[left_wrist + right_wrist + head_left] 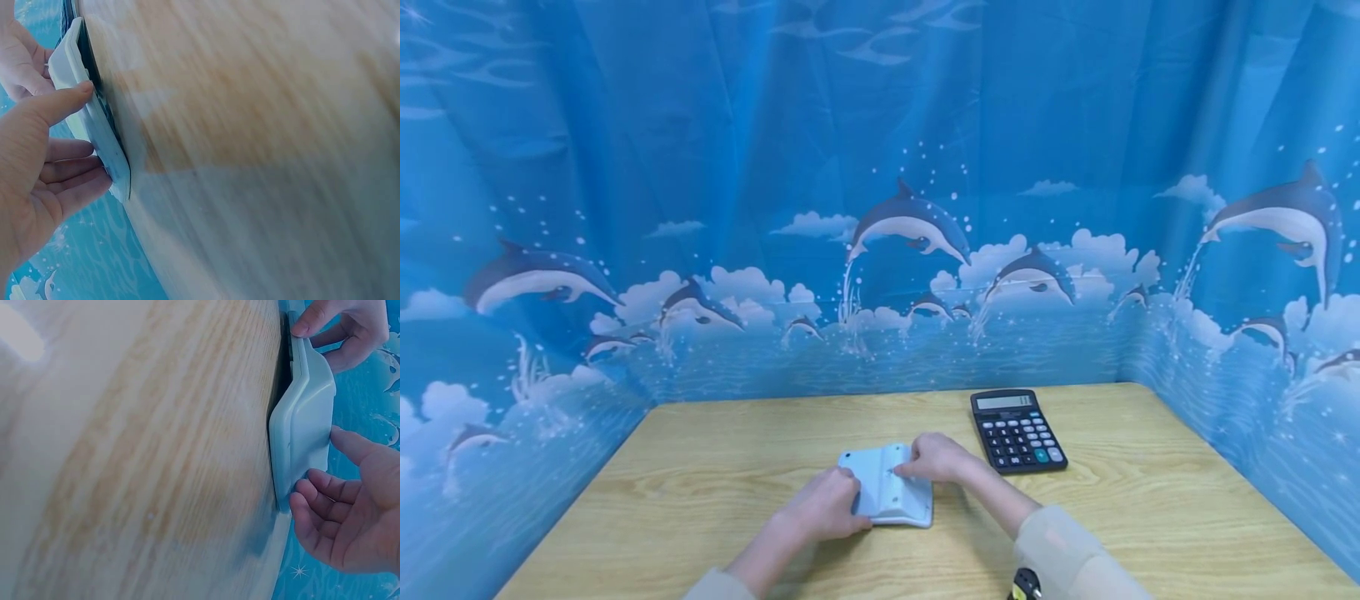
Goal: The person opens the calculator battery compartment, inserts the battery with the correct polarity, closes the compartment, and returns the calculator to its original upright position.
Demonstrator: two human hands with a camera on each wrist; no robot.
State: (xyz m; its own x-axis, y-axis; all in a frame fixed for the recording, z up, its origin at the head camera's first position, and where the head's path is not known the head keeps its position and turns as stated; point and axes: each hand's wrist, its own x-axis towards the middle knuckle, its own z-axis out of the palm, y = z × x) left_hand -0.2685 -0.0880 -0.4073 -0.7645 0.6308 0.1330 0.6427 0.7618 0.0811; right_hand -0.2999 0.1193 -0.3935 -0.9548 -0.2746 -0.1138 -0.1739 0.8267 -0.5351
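Observation:
A light-blue calculator (868, 479) lies face down on the wooden table, its back with a raised ridge and small dark holes turned up. My left hand (827, 506) grips its left side, the thumb (69, 103) at the near edge and the fingers on the left side. At its upper right is my right hand (943, 458), a digit touching the middle of the back. The right wrist view has this hand's curled fingers (319, 494) at the calculator's edge. The underside is hidden.
A black calculator (1018, 431) lies face up at the back right, its display lit. Behind the wooden table (715, 467) and along its sides hangs a blue dolphin curtain (760, 208). A dark item with yellow (1025, 585) shows by the right sleeve.

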